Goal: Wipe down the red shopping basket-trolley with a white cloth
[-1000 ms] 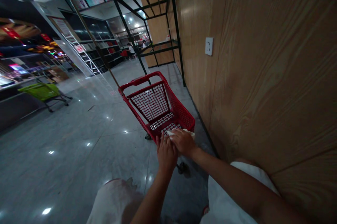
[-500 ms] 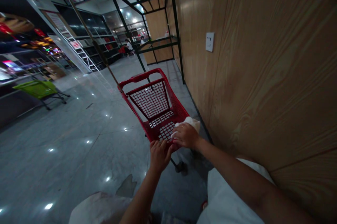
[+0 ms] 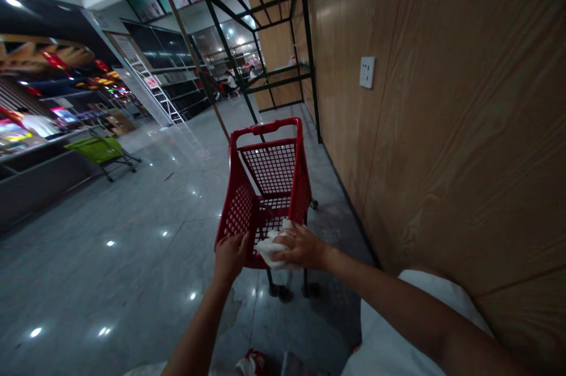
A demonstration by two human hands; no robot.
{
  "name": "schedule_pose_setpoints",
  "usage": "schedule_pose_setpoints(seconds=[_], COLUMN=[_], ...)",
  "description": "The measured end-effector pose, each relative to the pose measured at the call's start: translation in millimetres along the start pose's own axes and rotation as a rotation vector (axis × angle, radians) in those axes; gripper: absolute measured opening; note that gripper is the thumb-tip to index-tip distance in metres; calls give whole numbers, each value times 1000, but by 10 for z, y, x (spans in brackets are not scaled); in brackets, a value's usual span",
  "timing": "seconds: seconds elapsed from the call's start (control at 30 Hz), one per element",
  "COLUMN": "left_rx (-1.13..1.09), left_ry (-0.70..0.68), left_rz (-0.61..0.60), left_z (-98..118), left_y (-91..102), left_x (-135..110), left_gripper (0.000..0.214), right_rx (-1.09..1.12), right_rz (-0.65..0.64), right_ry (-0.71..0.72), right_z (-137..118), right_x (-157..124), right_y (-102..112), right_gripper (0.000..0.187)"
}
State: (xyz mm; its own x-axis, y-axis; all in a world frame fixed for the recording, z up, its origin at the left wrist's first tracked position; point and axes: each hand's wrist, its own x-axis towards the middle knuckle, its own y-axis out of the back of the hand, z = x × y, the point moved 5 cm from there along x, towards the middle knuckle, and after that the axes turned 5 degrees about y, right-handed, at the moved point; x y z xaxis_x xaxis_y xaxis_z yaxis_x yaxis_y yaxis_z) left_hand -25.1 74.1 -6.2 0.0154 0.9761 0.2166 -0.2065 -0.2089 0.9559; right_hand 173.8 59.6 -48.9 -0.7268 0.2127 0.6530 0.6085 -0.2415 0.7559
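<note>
A red plastic shopping cart point(image 3: 239, 211) stands right in front of me, its handle at the far end and its grid walls facing me. My left hand point(image 3: 230, 255) is closed over the near left corner of the basket rim. Bunched under my right hand point(image 3: 303, 246) is a white cloth point(image 3: 270, 248), which lies against the near end of the basket. The fingers of that hand curl over the cloth and hide part of it. Dark wheels show on the floor below the basket.
A wood-panelled wall point(image 3: 424, 116) with a white socket point(image 3: 367, 72) runs close along the right. Ahead stands a dark metal frame point(image 3: 312, 52). A thin pole point(image 3: 190, 49) slants behind the cart. Further left are a green cart point(image 3: 99, 150), a ladder point(image 3: 157, 93) and people in the distance.
The red cart has swung round and now sits straighter before me. My right hand has moved the cloth left, from the right rim to the near end. My left hand has shifted left along the rim.
</note>
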Motion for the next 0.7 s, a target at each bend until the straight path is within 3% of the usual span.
schedule_pose_setpoints(seconds=[0.1, 0.2, 0.3, 0.37, 0.43, 0.5, 0.57, 0.7], left_rx=[-52, -71, -30, 26, 73, 108, 150, 211], left_ry=[-23, -25, 47, 13, -106, -184, -176, -141], left_rz=[36, -15, -65, -37, 22, 52, 38, 38], left_z=[354, 722, 889, 901, 864, 765, 635, 475], left_y=[8, -129, -302, -368, -389, -390, -393, -389], left_x=[-26, -83, -158, -222, -295, -359, -397, -446], left_gripper=[48, 47, 42, 35, 30, 26, 21, 16], right_rx=[67, 103, 77, 79, 89, 85, 68, -5], right_rz=[41, 135, 127, 72, 14, -28, -35, 66], right_ry=[-36, -221, -291, -234, -151, -100, -122, -351], right_z=[240, 597, 619, 433, 237, 181, 336, 917], right_x=[-69, -192, -171, -54, 85, 186, 218, 166], right_y=[74, 284, 370, 294, 157, 34, -17, 69], right_gripper=[18, 23, 29, 34, 36, 32, 26, 21])
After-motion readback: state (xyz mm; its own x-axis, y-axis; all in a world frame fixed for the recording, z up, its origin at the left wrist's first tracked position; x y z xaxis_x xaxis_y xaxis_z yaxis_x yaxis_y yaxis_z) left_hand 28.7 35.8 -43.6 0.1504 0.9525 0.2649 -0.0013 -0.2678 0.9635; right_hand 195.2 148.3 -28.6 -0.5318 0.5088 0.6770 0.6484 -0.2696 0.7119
